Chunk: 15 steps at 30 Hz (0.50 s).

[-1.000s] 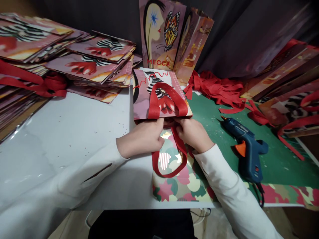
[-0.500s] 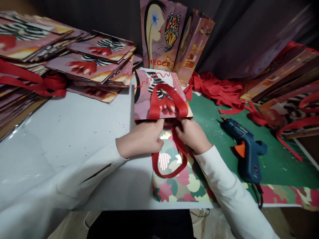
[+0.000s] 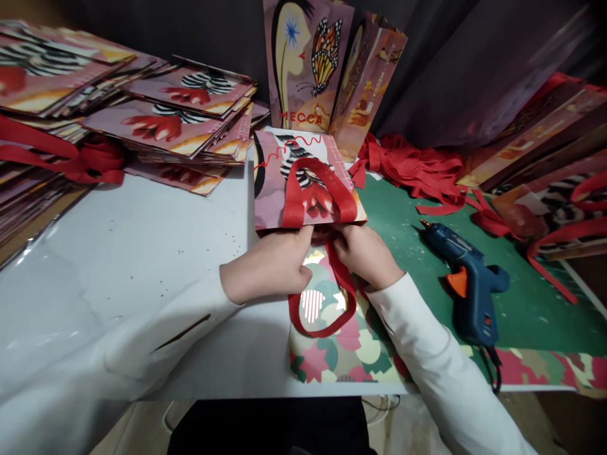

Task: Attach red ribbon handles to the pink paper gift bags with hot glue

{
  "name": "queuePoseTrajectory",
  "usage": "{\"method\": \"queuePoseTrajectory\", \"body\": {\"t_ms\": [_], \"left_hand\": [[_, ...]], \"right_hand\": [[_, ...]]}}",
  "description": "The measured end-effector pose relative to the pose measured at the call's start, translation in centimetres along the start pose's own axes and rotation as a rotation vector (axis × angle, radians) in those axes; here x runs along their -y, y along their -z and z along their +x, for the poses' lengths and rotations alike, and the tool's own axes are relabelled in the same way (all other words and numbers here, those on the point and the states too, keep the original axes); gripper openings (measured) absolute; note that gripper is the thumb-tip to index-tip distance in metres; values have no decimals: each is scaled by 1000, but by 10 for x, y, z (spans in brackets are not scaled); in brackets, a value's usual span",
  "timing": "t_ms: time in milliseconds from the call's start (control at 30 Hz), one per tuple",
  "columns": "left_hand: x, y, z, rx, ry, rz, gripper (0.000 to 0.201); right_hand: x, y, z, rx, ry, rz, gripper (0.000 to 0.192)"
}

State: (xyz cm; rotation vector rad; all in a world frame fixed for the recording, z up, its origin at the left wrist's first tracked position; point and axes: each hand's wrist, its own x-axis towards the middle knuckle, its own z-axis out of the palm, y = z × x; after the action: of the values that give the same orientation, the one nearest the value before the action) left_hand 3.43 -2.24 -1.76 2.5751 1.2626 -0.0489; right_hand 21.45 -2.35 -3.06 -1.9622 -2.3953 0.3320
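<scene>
A flat printed paper bag (image 3: 275, 189) lies in front of me with one red ribbon handle (image 3: 327, 183) looped on top. My left hand (image 3: 272, 265) pinches the bag's near edge on the left. My right hand (image 3: 367, 256) presses the same edge on the right. A second red ribbon handle (image 3: 348, 297) hangs toward me from between the two hands, over a sheet of patterned paper (image 3: 353, 354).
A blue glue gun (image 3: 467, 278) lies on the green mat (image 3: 531, 309) to the right. Loose red ribbons (image 3: 412, 167) pile behind it. Stacks of flat bags (image 3: 156, 120) fill the left, an upright bag (image 3: 308, 69) stands at the back, more bags (image 3: 554, 183) lie right.
</scene>
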Motion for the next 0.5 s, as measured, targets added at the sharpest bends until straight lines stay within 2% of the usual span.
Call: {"method": "queuePoseTrajectory", "body": {"t_ms": [133, 500], "left_hand": [[1, -1, 0, 0, -4, -4, 37], [3, -3, 0, -6, -23, -9, 44]], "right_hand": [[0, -3, 2, -34, -9, 37, 38], [1, -4, 2, -25, -64, 43, 29]]}}
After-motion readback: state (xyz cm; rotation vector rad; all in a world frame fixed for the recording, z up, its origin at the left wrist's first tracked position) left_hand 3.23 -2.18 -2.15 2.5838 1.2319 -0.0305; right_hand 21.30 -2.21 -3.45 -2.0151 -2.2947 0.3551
